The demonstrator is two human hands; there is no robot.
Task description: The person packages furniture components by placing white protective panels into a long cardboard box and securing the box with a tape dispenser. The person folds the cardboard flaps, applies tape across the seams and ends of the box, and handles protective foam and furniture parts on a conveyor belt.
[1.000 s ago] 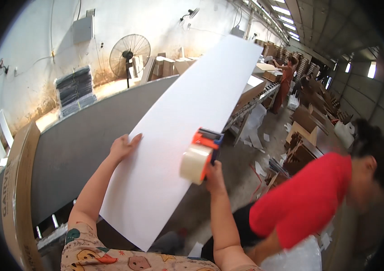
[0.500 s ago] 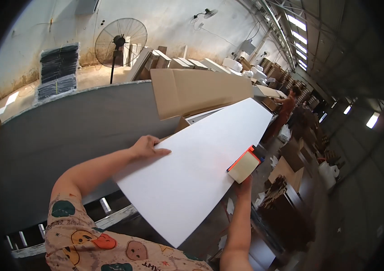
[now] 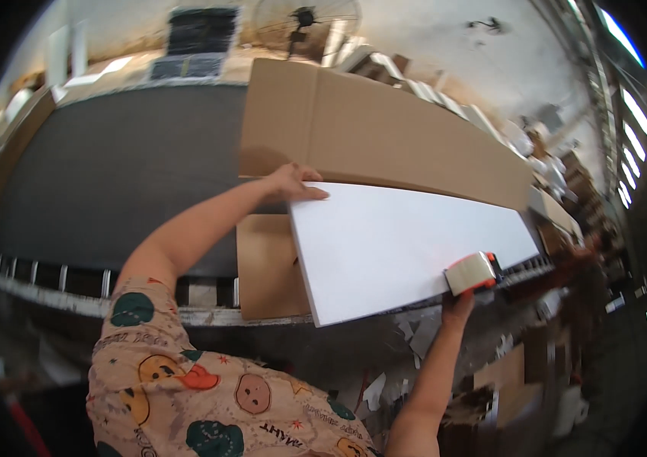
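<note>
A long white panel lies over an opened cardboard sheet, whose brown flaps show beyond it and at its left end. My left hand grips the panel's far left corner, thumb on top and fingers over the far edge. At the near edge, toward the right end, my right hand holds a tape dispenser with an orange frame and a wide roll of pale tape. The dispenser overlaps the panel's edge; most of my right fingers are hidden beneath it.
Under the cardboard runs a dark grey conveyor belt with a metal rail along its near side. A standing fan and stacked boards are behind it. Paper scraps and cardboard lie on the floor at right.
The view has swung, and the panel has turned from a steep slant to lie nearly along the belt over the cardboard. Both hands have kept their holds.
</note>
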